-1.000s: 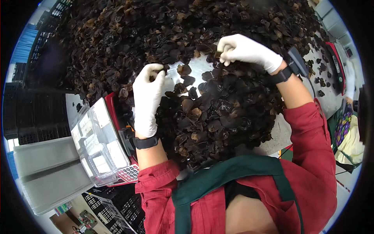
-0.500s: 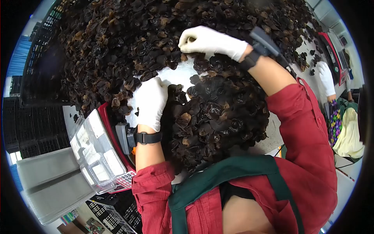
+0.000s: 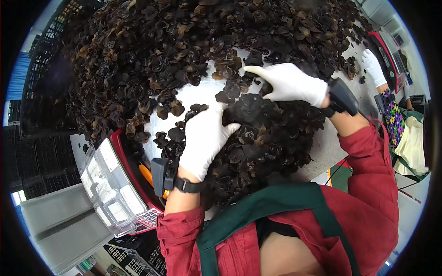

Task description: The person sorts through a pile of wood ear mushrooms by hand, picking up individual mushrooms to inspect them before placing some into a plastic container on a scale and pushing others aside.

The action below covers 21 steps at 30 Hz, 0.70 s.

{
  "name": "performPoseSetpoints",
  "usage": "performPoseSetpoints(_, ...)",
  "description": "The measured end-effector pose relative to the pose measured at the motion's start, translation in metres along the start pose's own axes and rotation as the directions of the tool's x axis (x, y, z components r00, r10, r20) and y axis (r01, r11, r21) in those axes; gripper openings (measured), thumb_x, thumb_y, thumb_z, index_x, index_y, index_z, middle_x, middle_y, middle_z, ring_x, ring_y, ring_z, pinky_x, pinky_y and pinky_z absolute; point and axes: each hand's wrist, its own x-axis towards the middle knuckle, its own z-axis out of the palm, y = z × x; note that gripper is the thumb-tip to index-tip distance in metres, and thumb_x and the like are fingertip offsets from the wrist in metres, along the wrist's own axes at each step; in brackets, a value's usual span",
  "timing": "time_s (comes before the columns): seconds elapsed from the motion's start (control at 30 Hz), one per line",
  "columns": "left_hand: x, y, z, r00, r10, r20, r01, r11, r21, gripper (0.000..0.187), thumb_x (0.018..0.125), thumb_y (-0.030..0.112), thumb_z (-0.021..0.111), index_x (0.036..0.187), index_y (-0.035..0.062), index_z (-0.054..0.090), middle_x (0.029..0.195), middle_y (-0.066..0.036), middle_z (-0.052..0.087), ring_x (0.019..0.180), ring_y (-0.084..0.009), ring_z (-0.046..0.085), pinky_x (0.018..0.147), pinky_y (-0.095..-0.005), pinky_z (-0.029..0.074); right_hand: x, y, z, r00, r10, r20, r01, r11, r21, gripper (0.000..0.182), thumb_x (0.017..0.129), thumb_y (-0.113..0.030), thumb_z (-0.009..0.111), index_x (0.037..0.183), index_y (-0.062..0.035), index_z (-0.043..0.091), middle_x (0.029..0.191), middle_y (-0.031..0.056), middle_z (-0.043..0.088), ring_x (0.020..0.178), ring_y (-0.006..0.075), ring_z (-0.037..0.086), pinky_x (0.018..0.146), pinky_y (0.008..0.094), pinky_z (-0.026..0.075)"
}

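Observation:
Dark dried wood ear mushrooms (image 3: 170,39) lie heaped across the far side of the table, and a smaller mound of wood ear mushrooms (image 3: 251,147) sits close to my body. My left hand (image 3: 207,135), in a white glove, rests on the left side of the near mound with its thumb spread away; its fingertips are partly hidden. At the mound's far right side is my right hand (image 3: 292,83), also gloved, fingers and thumb apart over the mushrooms. A strip of bare pale tabletop (image 3: 200,92) shows between the two heaps.
A red scale (image 3: 126,170) and clear plastic containers (image 3: 110,184) stand at the left, beside a black crate (image 3: 48,69). On the right are another person's gloved hand (image 3: 374,69) and a second red scale (image 3: 386,60).
My right hand has moved right and slightly nearer, its curled fingers now spread. My left hand has shifted right onto the near mound, its thumb now extended.

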Motion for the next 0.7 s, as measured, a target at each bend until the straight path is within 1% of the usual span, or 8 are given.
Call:
performPoseSetpoints(0.13,-0.019,0.007,-0.008,0.999,0.035,0.025,-0.034,0.998,-0.048,0.043,0.078,0.029,0.081,0.116,0.0115,0.067,0.087,-0.013,0.07,0.081,-0.0322,0.069,0.071,-0.0395,0.054,-0.021,-0.003,-0.017,0.998,0.054,-0.033,-0.056,0.994,-0.092,0.073,0.072,-0.025,0.076,0.14,-0.0135,0.052,0.096,0.0135,0.071,0.087,0.0322,0.069,0.079,0.0402,0.055)
performPoseSetpoints(0.2,-0.023,0.015,-0.014,0.998,0.043,0.056,-0.04,0.998,-0.047,0.037,0.081,0.026,0.078,0.114,0.0121,0.068,0.088,-0.013,0.07,0.082,-0.032,0.069,0.071,-0.0399,0.053,-0.024,-0.009,-0.032,0.987,0.139,0.084,-0.125,0.98,-0.152,0.066,0.072,-0.025,0.077,0.134,-0.0122,0.057,0.094,0.0139,0.07,0.085,0.0322,0.068,0.077,0.0397,0.054)
performPoseSetpoints(0.27,-0.027,0.019,-0.014,0.984,0.129,0.123,-0.124,0.991,-0.046,0.031,0.082,0.023,0.075,0.111,0.0117,0.069,0.088,-0.012,0.07,0.084,-0.0311,0.068,0.072,-0.04,0.054,-0.02,-0.005,-0.019,0.966,-0.106,-0.234,0.061,0.98,-0.191,0.041,0.077,-0.024,0.074,0.116,-0.0131,0.068,0.087,0.0087,0.067,0.084,0.0292,0.067,0.075,0.0385,0.054)
performPoseSetpoints(0.37,-0.028,0.03,-0.013,0.982,0.129,0.138,-0.136,0.99,0.042,0.027,0.084,0.022,0.073,0.108,0.0113,0.069,0.089,-0.011,0.07,0.086,-0.0306,0.069,0.074,-0.0399,0.054,0.009,-0.01,-0.001,0.91,-0.277,-0.308,0.222,0.954,-0.2,0.016,0.081,-0.017,0.07,0.096,-0.0129,0.07,0.084,0.0051,0.064,0.082,0.026,0.066,0.073,0.0371,0.054)
performPoseSetpoints(0.47,-0.031,0.035,-0.015,0.981,0.132,0.14,-0.143,0.987,0.069,0.026,0.084,0.023,0.072,0.108,0.0115,0.069,0.09,-0.011,0.07,0.086,-0.0307,0.069,0.074,-0.0399,0.054,0.028,-0.006,0.026,0.88,-0.401,-0.253,0.351,0.91,-0.223,0.018,0.079,-0.012,0.067,0.097,-0.0123,0.067,0.082,0.0047,0.061,0.085,0.0272,0.064,0.072,0.0396,0.05)
performPoseSetpoints(0.5,-0.033,0.035,-0.016,0.981,0.143,0.131,-0.152,0.986,0.061,0.026,0.085,0.023,0.072,0.108,0.0118,0.069,0.09,-0.011,0.07,0.086,-0.0307,0.069,0.075,-0.04,0.054,0.032,-0.007,0.03,0.933,-0.321,-0.162,0.278,0.93,-0.241,0.02,0.078,-0.011,0.066,0.097,-0.0116,0.065,0.082,0.0053,0.062,0.087,0.0279,0.064,0.073,0.0404,0.049)
performPoseSetpoints(0.6,-0.035,0.034,-0.026,0.982,0.096,0.16,-0.108,0.992,0.068,0.024,0.085,0.024,0.071,0.106,0.0115,0.07,0.09,-0.012,0.071,0.086,-0.0309,0.069,0.075,-0.0397,0.054,0.034,-0.007,0.03,0.935,-0.321,-0.149,0.269,0.919,-0.288,0.018,0.076,-0.01,0.066,0.094,-0.0115,0.065,0.083,0.0054,0.063,0.085,0.0281,0.064,0.072,0.0404,0.049)
performPoseSetpoints(0.7,-0.024,0.015,-0.034,1.0,-0.001,0.031,0.001,1.0,0.019,0.017,0.085,0.021,0.071,0.096,0.0086,0.072,0.086,-0.014,0.071,0.084,-0.0312,0.069,0.074,-0.0392,0.054,0.028,-0.009,0.028,0.962,-0.226,-0.154,0.194,0.961,-0.196,0.017,0.075,-0.008,0.066,0.091,-0.0104,0.067,0.084,0.0086,0.066,0.083,0.0295,0.066,0.073,0.0401,0.052)
